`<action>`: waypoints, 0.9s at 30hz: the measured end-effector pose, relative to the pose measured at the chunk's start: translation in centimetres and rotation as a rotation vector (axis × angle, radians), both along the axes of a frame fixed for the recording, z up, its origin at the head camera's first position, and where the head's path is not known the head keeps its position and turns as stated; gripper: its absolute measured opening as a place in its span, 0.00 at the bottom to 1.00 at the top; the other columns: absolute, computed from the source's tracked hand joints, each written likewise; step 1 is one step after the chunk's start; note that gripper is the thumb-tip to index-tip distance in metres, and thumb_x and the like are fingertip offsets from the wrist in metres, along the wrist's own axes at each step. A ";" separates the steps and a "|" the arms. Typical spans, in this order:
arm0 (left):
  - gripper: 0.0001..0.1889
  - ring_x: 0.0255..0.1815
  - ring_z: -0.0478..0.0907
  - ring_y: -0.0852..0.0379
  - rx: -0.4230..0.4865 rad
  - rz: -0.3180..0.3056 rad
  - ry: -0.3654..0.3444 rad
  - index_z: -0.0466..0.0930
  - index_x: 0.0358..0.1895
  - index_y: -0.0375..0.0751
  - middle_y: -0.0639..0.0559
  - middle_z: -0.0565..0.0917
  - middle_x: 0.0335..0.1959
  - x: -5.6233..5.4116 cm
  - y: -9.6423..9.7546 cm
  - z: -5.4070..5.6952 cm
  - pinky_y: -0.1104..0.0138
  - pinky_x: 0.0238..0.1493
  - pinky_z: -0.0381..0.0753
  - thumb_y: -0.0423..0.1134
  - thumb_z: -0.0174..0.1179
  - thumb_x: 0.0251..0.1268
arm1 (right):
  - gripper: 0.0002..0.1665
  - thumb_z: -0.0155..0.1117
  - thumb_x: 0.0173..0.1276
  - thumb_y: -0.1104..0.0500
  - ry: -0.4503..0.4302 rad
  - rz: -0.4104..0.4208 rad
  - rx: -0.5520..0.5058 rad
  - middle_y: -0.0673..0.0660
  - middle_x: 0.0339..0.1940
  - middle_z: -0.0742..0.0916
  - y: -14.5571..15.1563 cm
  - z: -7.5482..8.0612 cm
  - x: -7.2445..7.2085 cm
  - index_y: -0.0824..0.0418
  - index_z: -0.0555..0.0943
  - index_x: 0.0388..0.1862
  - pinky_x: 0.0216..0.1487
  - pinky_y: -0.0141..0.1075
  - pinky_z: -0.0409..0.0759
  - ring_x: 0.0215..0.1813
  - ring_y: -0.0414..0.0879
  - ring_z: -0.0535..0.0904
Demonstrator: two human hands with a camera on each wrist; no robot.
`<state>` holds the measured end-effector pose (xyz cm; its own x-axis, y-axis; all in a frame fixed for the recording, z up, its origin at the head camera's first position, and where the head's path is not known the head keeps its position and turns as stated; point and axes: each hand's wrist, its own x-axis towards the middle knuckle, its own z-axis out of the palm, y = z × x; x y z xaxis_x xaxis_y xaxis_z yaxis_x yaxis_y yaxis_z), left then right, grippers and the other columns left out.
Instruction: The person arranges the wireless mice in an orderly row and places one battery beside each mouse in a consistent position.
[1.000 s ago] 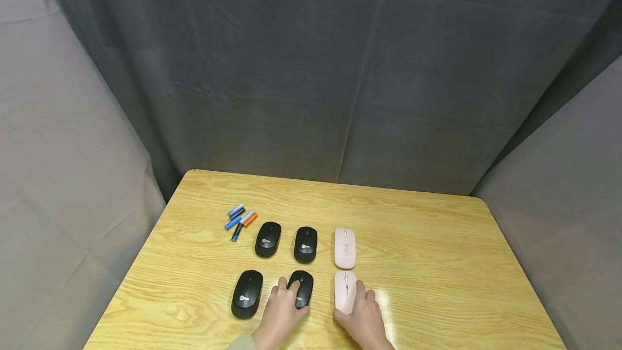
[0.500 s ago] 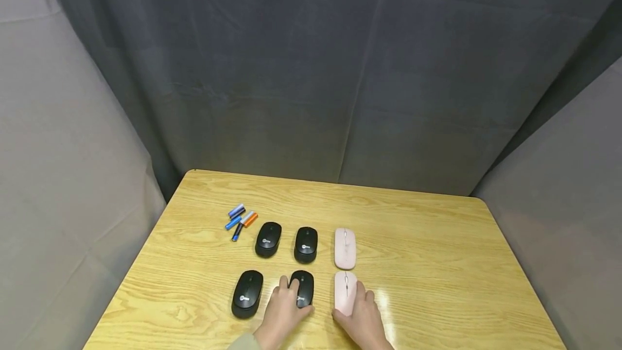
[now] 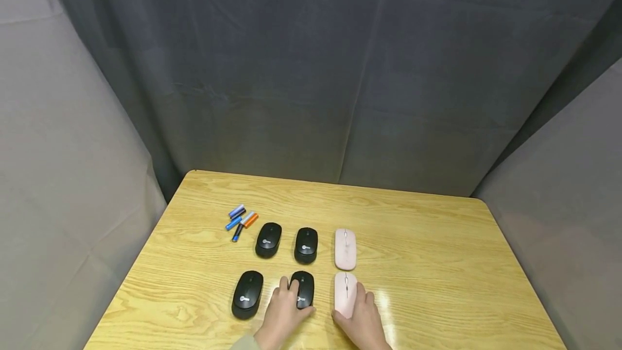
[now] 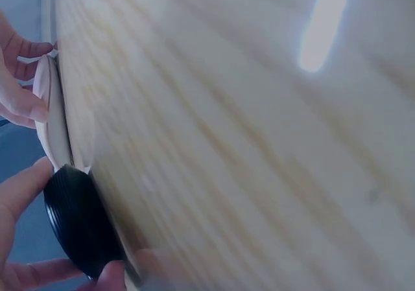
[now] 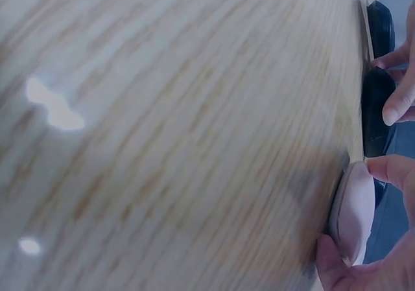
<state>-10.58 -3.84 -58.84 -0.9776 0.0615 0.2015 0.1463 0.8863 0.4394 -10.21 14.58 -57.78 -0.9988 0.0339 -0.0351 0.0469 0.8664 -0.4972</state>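
My left hand (image 3: 282, 312) grips a black computer mouse (image 3: 305, 291) in the near row, with the fingers at its left side and the thumb at its near end. The left wrist view shows that black mouse (image 4: 81, 223) low over the wood, with fingertips at its edges. To the right, my right hand (image 3: 364, 318) holds a pale pink mouse (image 3: 344, 297) between the thumb at its near end and fingers along its right side. Seen from the right wrist, the pink mouse (image 5: 355, 213) rests close to the tabletop, partly covered by the hand.
Another black mouse (image 3: 247, 295) lies left of my left hand. Behind stand two black mice (image 3: 268, 240) (image 3: 306, 244) and a second pink mouse (image 3: 345, 249). Several batteries (image 3: 234, 223) lie at the back left of the wooden table (image 3: 437, 263). Grey cloth (image 3: 311, 69) hangs beyond it.
The black mouse under my left hand has turned a little straighter and shifted slightly right, its thumb moving with it. My right hand and the pink mouse stay nearly still.
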 end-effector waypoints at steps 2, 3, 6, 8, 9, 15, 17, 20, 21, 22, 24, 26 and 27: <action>0.36 0.28 0.76 0.46 0.007 0.005 -0.022 0.76 0.42 0.32 0.42 0.72 0.36 0.0 -0.1 0.1 0.60 0.26 0.78 0.56 0.73 0.30 | 0.55 0.74 0.41 0.46 0.000 0.008 -0.002 0.67 0.37 0.74 0.1 0.1 0.0 0.77 0.61 0.60 0.34 0.46 0.76 0.34 0.53 0.74; 0.37 0.29 0.75 0.46 0.016 0.009 -0.033 0.75 0.43 0.32 0.42 0.72 0.36 0.0 -0.2 0.2 0.59 0.27 0.78 0.57 0.73 0.30 | 0.55 0.74 0.41 0.46 0.002 0.010 -0.007 0.67 0.38 0.74 0.1 0.2 -0.1 0.77 0.61 0.60 0.34 0.46 0.76 0.34 0.54 0.74; 0.37 0.32 0.75 0.46 0.037 0.015 -0.040 0.76 0.44 0.32 0.43 0.72 0.37 -0.2 -0.7 0.6 0.58 0.31 0.78 0.59 0.71 0.34 | 0.53 0.72 0.45 0.45 -0.001 -0.001 -0.011 0.68 0.41 0.74 0.3 0.6 -0.4 0.75 0.61 0.60 0.36 0.49 0.76 0.38 0.57 0.75; 0.32 0.33 0.75 0.45 0.068 0.012 -0.011 0.76 0.44 0.32 0.43 0.73 0.36 -0.4 -1.2 1.1 0.57 0.33 0.78 0.56 0.69 0.41 | 0.48 0.70 0.48 0.46 0.021 -0.020 -0.013 0.68 0.43 0.75 0.4 0.9 -0.8 0.73 0.63 0.60 0.37 0.50 0.76 0.41 0.58 0.75; 0.29 0.33 0.75 0.46 0.082 0.010 0.020 0.76 0.43 0.33 0.44 0.73 0.35 -0.7 -1.5 1.4 0.58 0.33 0.78 0.53 0.68 0.44 | 0.44 0.68 0.51 0.47 0.035 -0.032 -0.021 0.67 0.43 0.75 0.4 1.0 -1.2 0.72 0.65 0.59 0.38 0.50 0.76 0.42 0.58 0.75; 0.07 0.27 0.75 0.55 0.088 0.009 0.354 0.78 0.31 0.36 0.50 0.78 0.26 -2.4 -4.1 3.4 0.64 0.28 0.77 0.33 0.63 0.46 | 0.19 0.64 0.56 0.62 0.238 -0.029 -0.177 0.60 0.37 0.79 0.6 1.7 -3.4 0.66 0.75 0.46 0.37 0.43 0.75 0.39 0.52 0.75; 0.05 0.26 0.75 0.56 0.085 0.011 0.442 0.78 0.28 0.36 0.50 0.78 0.25 -3.2 -5.3 4.0 0.66 0.28 0.76 0.30 0.62 0.45 | 0.15 0.64 0.55 0.66 0.289 -0.013 -0.252 0.57 0.34 0.79 0.4 1.9 -4.1 0.66 0.76 0.42 0.36 0.39 0.76 0.36 0.48 0.75; 0.04 0.26 0.76 0.54 0.096 0.020 0.500 0.79 0.27 0.34 0.48 0.79 0.25 -4.6 -7.3 4.7 0.64 0.29 0.76 0.27 0.61 0.44 | 0.11 0.63 0.56 0.68 0.313 0.010 -0.355 0.55 0.31 0.79 -0.3 2.3 -5.1 0.65 0.77 0.39 0.34 0.33 0.76 0.33 0.45 0.76; 0.04 0.27 0.76 0.53 0.100 0.035 0.495 0.79 0.28 0.34 0.48 0.80 0.25 -5.1 -7.9 5.0 0.63 0.29 0.76 0.27 0.60 0.45 | 0.10 0.63 0.56 0.69 0.316 0.017 -0.388 0.54 0.31 0.79 -0.6 2.5 -5.4 0.65 0.77 0.38 0.33 0.31 0.77 0.33 0.44 0.76; 0.04 0.27 0.76 0.52 0.098 0.055 0.482 0.80 0.28 0.34 0.47 0.80 0.25 -5.6 -8.6 5.2 0.62 0.29 0.76 0.27 0.61 0.45 | 0.10 0.63 0.56 0.69 0.318 0.026 -0.417 0.54 0.30 0.80 -0.9 2.6 -5.7 0.65 0.77 0.38 0.32 0.30 0.77 0.32 0.44 0.77; 0.05 0.27 0.75 0.50 0.104 0.108 0.435 0.79 0.29 0.33 0.45 0.79 0.25 -6.6 -9.9 5.6 0.60 0.28 0.75 0.27 0.60 0.45 | 0.10 0.63 0.56 0.70 0.328 0.054 -0.467 0.56 0.31 0.81 -1.7 3.0 -6.3 0.67 0.78 0.38 0.32 0.30 0.78 0.32 0.46 0.78; 0.05 0.27 0.74 0.49 0.115 0.161 0.372 0.79 0.30 0.32 0.44 0.79 0.25 -7.5 -11.2 5.7 0.58 0.27 0.74 0.27 0.60 0.46 | 0.10 0.62 0.56 0.71 0.342 0.087 -0.509 0.59 0.32 0.82 -2.7 3.3 -6.9 0.68 0.78 0.39 0.33 0.31 0.78 0.33 0.48 0.79; 0.05 0.26 0.74 0.48 0.119 0.184 0.340 0.79 0.30 0.31 0.43 0.78 0.25 -7.9 -11.7 5.6 0.58 0.27 0.74 0.27 0.60 0.46 | 0.10 0.62 0.57 0.70 0.343 0.104 -0.525 0.60 0.33 0.82 -3.2 3.5 -7.2 0.68 0.78 0.40 0.33 0.32 0.79 0.34 0.49 0.79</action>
<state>-18.51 -15.58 -53.20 -0.8463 -0.1514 0.5108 0.1448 0.8573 0.4941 -17.40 11.42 -54.32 -0.9532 0.0011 0.3022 -0.2621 0.4946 -0.8286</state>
